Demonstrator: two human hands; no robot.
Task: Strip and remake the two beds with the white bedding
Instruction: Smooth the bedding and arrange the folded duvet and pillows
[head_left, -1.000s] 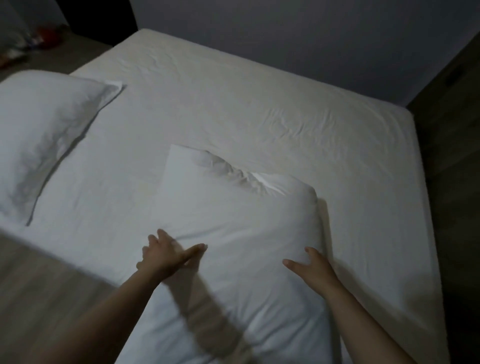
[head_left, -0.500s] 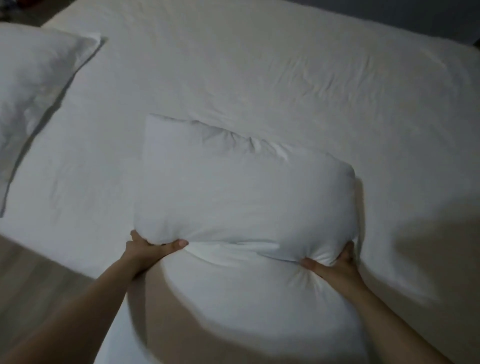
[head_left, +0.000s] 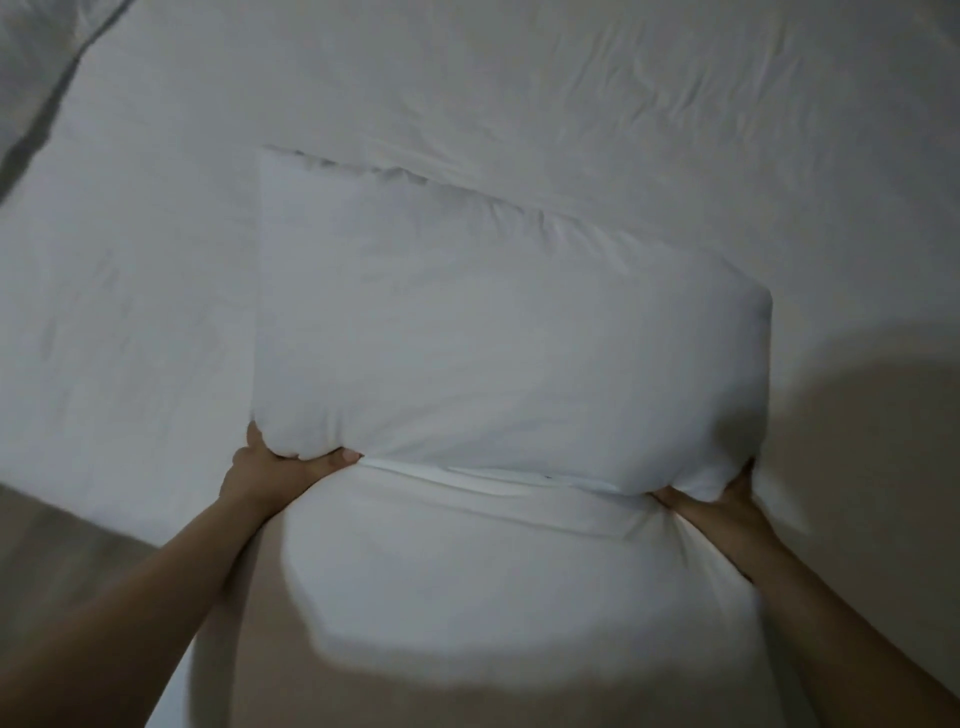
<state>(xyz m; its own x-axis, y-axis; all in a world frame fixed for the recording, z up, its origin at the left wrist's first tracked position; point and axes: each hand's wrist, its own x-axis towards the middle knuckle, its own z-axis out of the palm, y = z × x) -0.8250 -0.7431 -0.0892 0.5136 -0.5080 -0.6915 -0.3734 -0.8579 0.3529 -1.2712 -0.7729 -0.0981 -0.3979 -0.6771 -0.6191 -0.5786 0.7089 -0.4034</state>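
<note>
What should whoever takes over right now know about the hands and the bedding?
Left hand: grips the pillow at its left side.
Right hand: grips its right side.
Pillow lies on the sheet, creased across between the hands; a second pillow lies at far left.
Done: sheet looks spread flat.
Left: probably settle this pillow in place; no duvet and no other bed in view.

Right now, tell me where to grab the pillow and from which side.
Grip both ends of the crease across the pillow, one hand each, coming from the near side, as the left hand and right hand do. It is wide and soft; a one-point grip would probably let it sag.
</note>
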